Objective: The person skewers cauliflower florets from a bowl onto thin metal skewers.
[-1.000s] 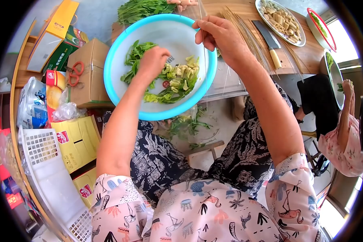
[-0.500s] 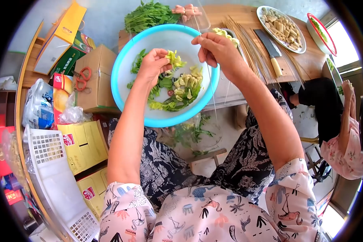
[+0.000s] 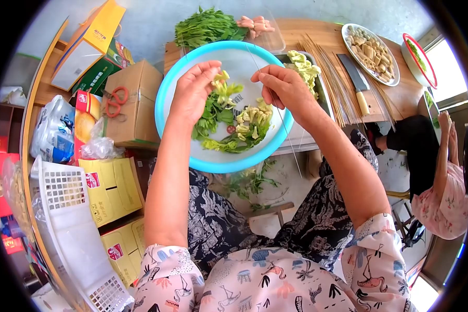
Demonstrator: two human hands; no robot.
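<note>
Above a white basin with a light-blue rim (image 3: pixel 164 101), my left hand (image 3: pixel 191 92) pinches a piece of pale yellow-green leafy vegetable (image 3: pixel 224 88) between thumb and fingers. My right hand (image 3: pixel 282 92) is closed on a long thin skewer (image 3: pixel 292 145), which slants down past the basin's right rim. The leaf and the skewer are apart. Down in the basin lie green leaves (image 3: pixel 209 117) and pale, folded leafy pieces (image 3: pixel 252 122).
Behind the basin sit a heap of greens (image 3: pixel 208 28) and pink sausage pieces (image 3: pixel 256 25). To the right are loose skewers (image 3: pixel 322 78), a cleaver (image 3: pixel 354 75) and an oval plate of food (image 3: pixel 372 52). Boxes and scissors (image 3: pixel 115 102) stand left; another person (image 3: pixel 442 171) sits right.
The view has shifted, so the basin and table appear farther right and slightly lower. My left hand has turned, and the leaf now hangs down from its fingertips. Both hands keep their holds.
</note>
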